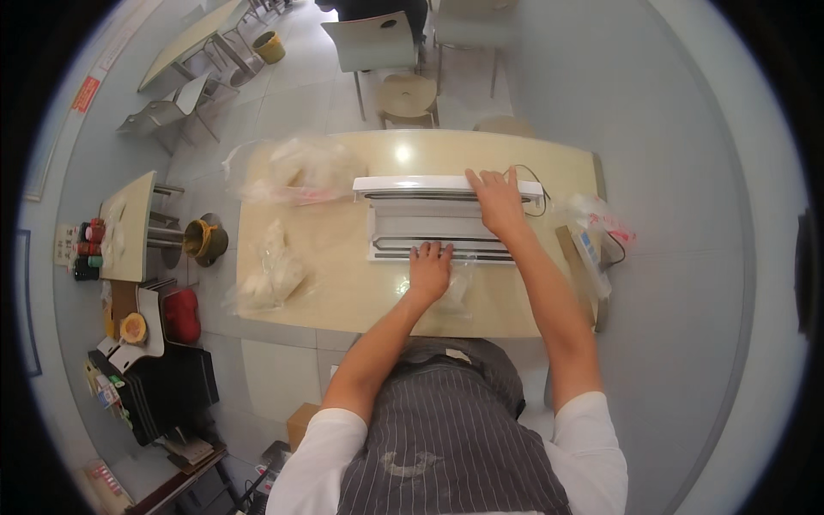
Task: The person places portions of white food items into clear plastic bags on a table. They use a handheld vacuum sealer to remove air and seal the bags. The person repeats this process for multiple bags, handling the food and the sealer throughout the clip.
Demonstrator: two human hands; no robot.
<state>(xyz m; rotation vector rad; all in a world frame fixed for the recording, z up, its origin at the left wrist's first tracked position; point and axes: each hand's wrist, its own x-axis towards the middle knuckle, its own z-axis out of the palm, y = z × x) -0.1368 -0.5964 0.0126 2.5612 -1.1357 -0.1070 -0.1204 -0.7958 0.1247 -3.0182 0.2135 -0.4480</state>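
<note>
A white vacuum sealer point(415, 215) lies on the table with its long lid point(412, 184) raised. My right hand point(498, 202) reaches across to the right part of the lid, thumb apart and fingers spread over it. At the sealer's front edge, my left hand point(429, 271) rests palm down, its fingers stretched onto the dark sealing strip. Just right of it, a clear plastic bag point(457, 290) with pale contents lies against the front of the sealer. Whether the left fingertips press on the bag's mouth is hard to make out.
Clear bags of pale food point(300, 167) sit at the table's far left, another filled bag point(273, 273) nearer. On the right edge are a box and plastic packaging point(590, 257). A black cord point(547, 199) curls behind the sealer. Chairs point(373, 45) and a stool point(407, 96) stand beyond.
</note>
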